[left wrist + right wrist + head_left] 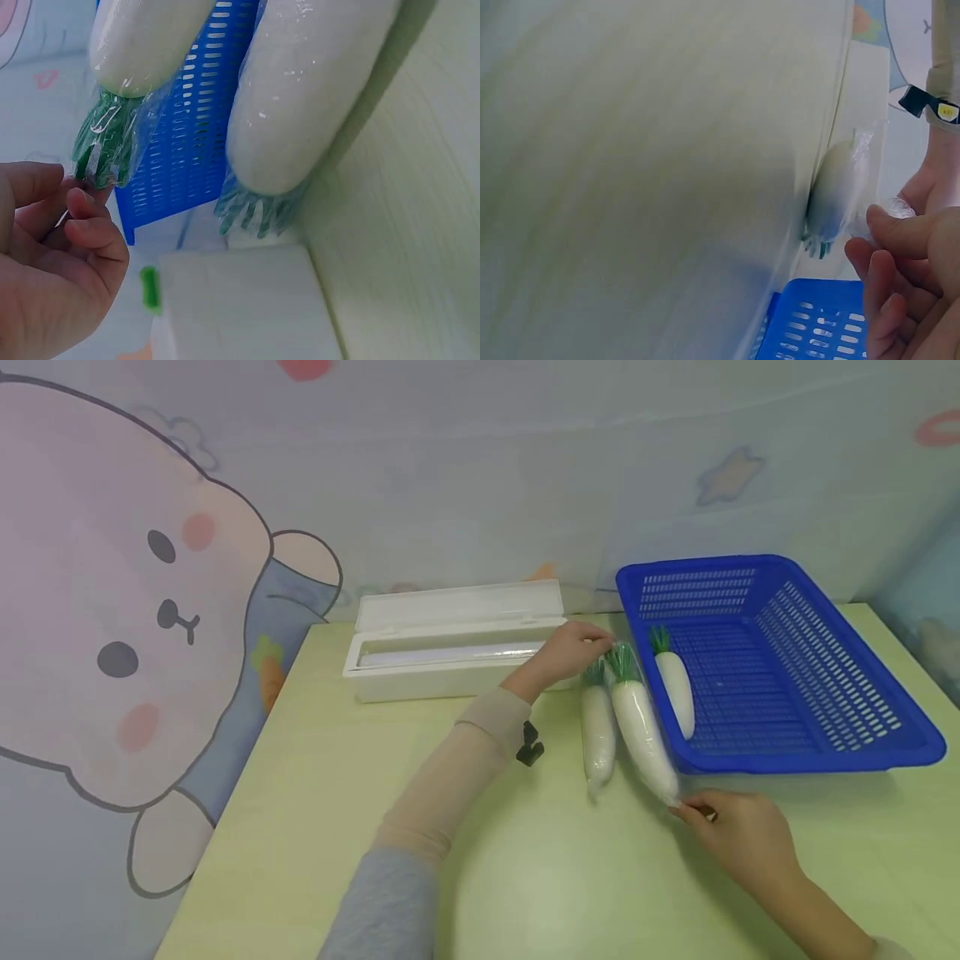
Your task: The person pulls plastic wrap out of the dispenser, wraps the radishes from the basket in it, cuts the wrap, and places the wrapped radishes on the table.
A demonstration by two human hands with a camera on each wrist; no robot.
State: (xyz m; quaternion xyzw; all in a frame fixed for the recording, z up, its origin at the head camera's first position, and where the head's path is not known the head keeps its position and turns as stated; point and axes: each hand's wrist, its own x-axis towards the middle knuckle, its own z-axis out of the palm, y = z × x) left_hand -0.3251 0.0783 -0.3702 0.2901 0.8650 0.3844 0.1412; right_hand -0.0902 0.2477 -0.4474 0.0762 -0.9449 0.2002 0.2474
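A white radish (643,737) with green tops, wrapped in clear film, hangs between both hands beside the basket. My left hand (572,652) pinches the film at its leafy end; in the left wrist view the fingertips (79,196) meet at the green tops (105,142). The film's twisted tail at the lower tip is pinched by my right hand (742,835), thumb against forefinger in the right wrist view. Just left of it, a second wrapped radish (597,727) lies on the table, its tops toward the box.
A blue plastic basket (750,760) stands at the right with an unwrapped radish (677,689) inside. At the back, a white cling-film box (420,685) has its lid raised, with a roll (450,656) inside. Behind the pale table (315,760) hangs a cartoon-printed cloth (480,493).
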